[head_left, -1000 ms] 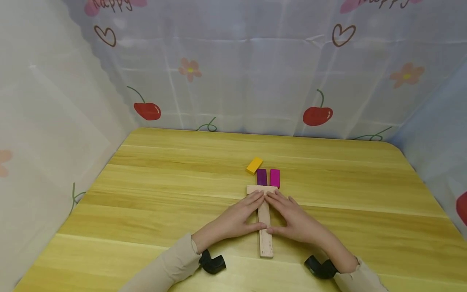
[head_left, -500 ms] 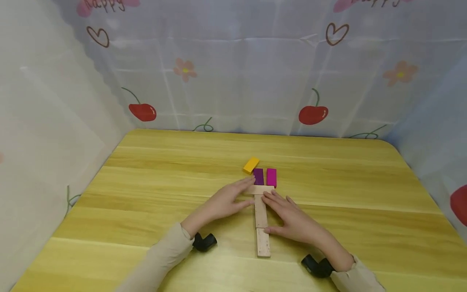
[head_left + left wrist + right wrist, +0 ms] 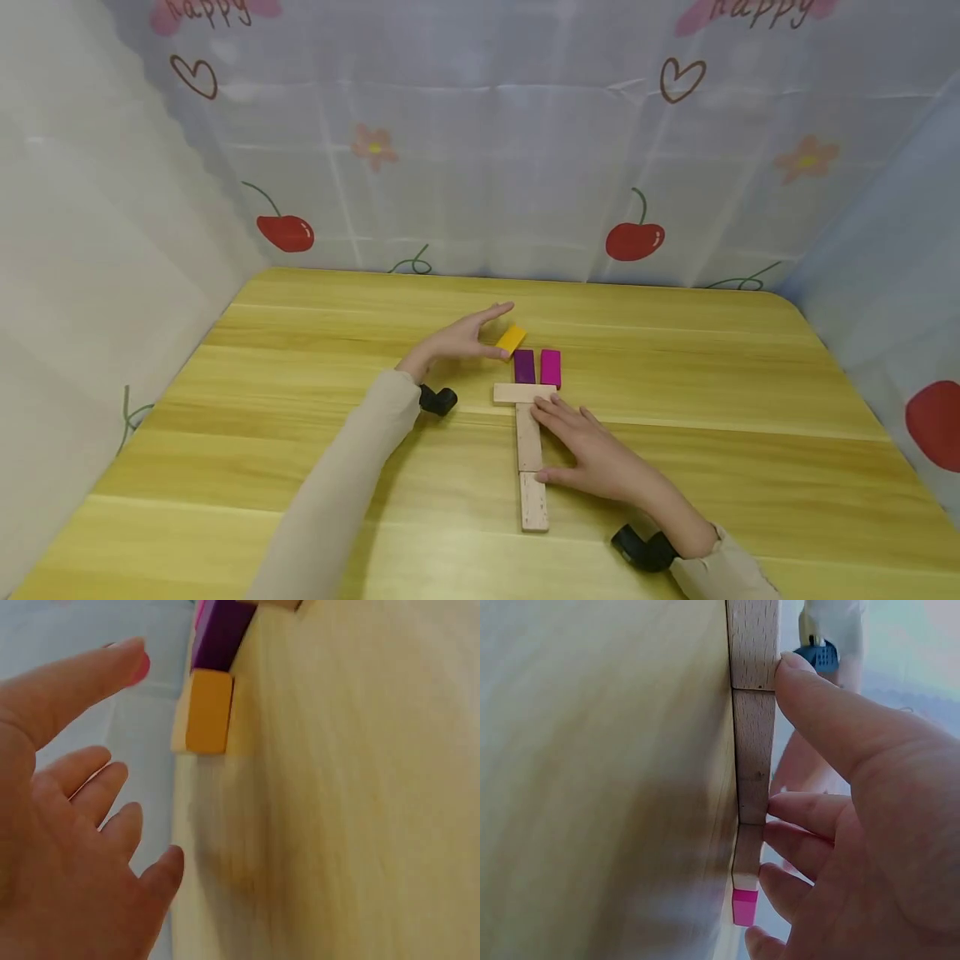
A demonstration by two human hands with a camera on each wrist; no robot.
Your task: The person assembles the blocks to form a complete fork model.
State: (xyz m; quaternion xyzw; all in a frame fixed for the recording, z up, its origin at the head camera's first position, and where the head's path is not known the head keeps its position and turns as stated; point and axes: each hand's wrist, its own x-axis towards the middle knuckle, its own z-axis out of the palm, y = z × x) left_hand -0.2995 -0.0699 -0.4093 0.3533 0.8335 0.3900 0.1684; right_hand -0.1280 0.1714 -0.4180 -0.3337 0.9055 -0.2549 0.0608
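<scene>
My left hand point(image 3: 459, 339) reaches over the table beside the yellow block point(image 3: 512, 339), fingers spread. In the left wrist view its thumb and fingers stand apart from that block, with nothing held. Three plain wooden blocks form a T: a crosspiece point(image 3: 517, 392), an upper stem block point(image 3: 528, 440) and a lower stem block point(image 3: 533, 502) laid end to end. My right hand point(image 3: 603, 460) lies along the right side of the T, its thumb at the seam between the stem blocks and its fingertips near the crosspiece. Purple point(image 3: 524, 367) and magenta blocks point(image 3: 551, 368) lie just beyond the crosspiece.
The wood-grain table point(image 3: 262, 433) is bordered at the back and sides by a printed curtain point(image 3: 465, 183). A black wrist device sits at each wrist, one by the left cuff point(image 3: 438, 401) and one by the right cuff point(image 3: 643, 550).
My left hand has left the T and moved forward to the yellow block, its fingers spreading. My right hand has stayed beside the T. The blocks keep their arrangement; the head view has shifted slightly.
</scene>
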